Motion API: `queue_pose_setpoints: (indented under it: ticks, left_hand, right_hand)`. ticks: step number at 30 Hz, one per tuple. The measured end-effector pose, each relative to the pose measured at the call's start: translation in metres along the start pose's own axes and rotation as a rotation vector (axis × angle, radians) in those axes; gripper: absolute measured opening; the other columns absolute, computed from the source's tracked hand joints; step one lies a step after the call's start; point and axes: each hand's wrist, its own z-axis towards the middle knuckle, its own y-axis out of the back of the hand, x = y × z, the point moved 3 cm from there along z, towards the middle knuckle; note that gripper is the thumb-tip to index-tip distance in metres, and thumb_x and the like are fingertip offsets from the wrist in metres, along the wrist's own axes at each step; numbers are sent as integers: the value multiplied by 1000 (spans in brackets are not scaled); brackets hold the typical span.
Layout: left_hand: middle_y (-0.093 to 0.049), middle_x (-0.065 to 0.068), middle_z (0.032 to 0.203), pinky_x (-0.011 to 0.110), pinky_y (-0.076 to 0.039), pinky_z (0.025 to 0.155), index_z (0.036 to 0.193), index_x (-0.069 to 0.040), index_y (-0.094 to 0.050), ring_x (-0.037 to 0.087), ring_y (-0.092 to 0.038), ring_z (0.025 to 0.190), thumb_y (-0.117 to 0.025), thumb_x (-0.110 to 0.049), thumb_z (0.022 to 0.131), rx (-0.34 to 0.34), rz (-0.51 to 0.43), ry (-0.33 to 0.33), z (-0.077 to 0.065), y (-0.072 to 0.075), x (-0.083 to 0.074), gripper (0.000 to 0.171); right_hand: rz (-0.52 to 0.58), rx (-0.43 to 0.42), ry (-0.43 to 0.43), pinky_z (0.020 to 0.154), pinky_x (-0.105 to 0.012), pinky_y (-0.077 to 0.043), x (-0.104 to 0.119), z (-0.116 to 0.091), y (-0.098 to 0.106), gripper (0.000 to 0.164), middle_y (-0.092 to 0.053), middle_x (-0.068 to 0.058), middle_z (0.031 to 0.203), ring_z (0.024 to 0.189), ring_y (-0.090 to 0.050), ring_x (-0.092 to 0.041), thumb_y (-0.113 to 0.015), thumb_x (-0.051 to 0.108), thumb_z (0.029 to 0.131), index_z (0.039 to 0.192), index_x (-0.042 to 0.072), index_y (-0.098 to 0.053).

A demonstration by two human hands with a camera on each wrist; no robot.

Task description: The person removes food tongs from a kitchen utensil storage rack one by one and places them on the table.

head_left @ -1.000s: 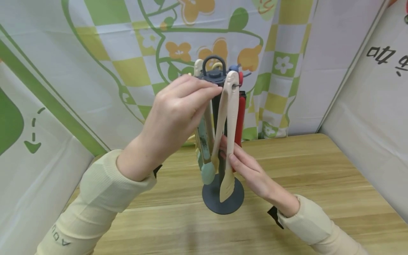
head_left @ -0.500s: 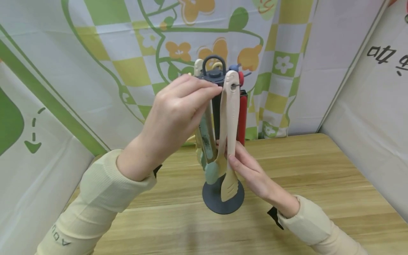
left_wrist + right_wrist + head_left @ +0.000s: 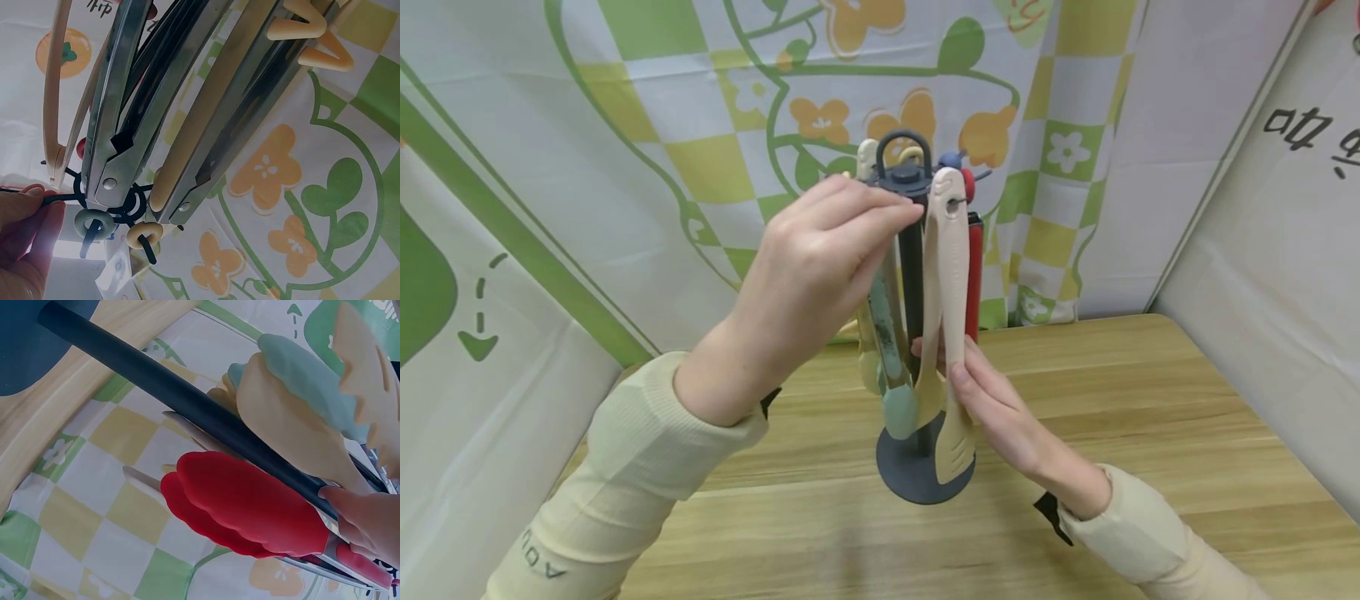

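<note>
A dark utensil stand (image 3: 912,250) with a round base holds several hanging tongs. My left hand (image 3: 827,250) is at its top, and the left wrist view shows thumb and finger pinching a thin black hook (image 3: 59,198) of the stand. Cream tongs with a slotted end (image 3: 955,267) hang from a front hook. Low on these tongs, my right hand (image 3: 1000,408) grips one arm, thumb in front and a fingertip showing behind. Close beside hang teal-tipped tongs (image 3: 898,412). Red tongs (image 3: 250,506) hang near the right hand in the right wrist view.
The stand's base (image 3: 898,471) rests on a wood-grain table (image 3: 775,533). Behind it hangs a patterned cloth (image 3: 700,167), with white panels on both sides. Yellow-ringed tongs (image 3: 206,119) hang beside the teal-ringed ones in the left wrist view.
The lower ends of the cream tongs have swung to the right, with my right hand shifting slightly right. The teal-tipped tongs have also moved a little right. My left hand stays in place.
</note>
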Motion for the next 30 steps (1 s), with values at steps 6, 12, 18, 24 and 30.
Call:
queue_pose_setpoints:
  ticks: [6, 12, 18, 24, 30]
  left_hand:
    - [-67, 13, 88, 26, -49, 82, 93, 6, -69, 24, -59, 80, -47, 3, 91, -4, -7, -3, 0, 0, 0, 22]
    - [-67, 13, 88, 26, -49, 81, 93, 6, -69, 24, -59, 79, -47, 3, 90, -7, -8, -3, 1, 0, 0, 22]
    - [-67, 13, 88, 26, -49, 81, 93, 6, -68, 23, -59, 80, -47, 4, 90, -3, -5, 0, 0, 0, 0, 22]
    - [-67, 13, 88, 26, -49, 82, 93, 6, -69, 24, -59, 80, -47, 4, 90, -4, -6, 0, 0, 0, 1, 22]
    - [-67, 14, 88, 26, -49, 83, 93, 6, -68, 24, -59, 80, -47, 3, 90, -3, -7, 2, -1, 1, 1, 22]
  right_hand:
    - [-35, -8, -7, 104, -40, -26, 3, -3, 1, 43, -31, -17, 139, 128, -29, -24, -23, 15, 100, 140, -2, -25]
    - [24, 2, -28, 102, -44, -25, 4, -6, 5, 44, -30, -20, 139, 128, -30, -28, -29, 15, 99, 140, -3, -28]
    - [165, 8, -19, 101, -26, -33, 3, -7, 10, 48, -32, -30, 137, 128, -35, -26, -36, 13, 98, 141, -3, -23]
    - [255, 24, 33, 102, -24, -34, 4, -8, 12, 53, -37, -23, 137, 127, -39, -20, -41, 8, 96, 141, -6, -18]
    - [294, 37, 54, 100, -24, -37, 5, -9, 13, 54, -44, -9, 136, 125, -40, -19, -43, 6, 95, 141, -6, -18]
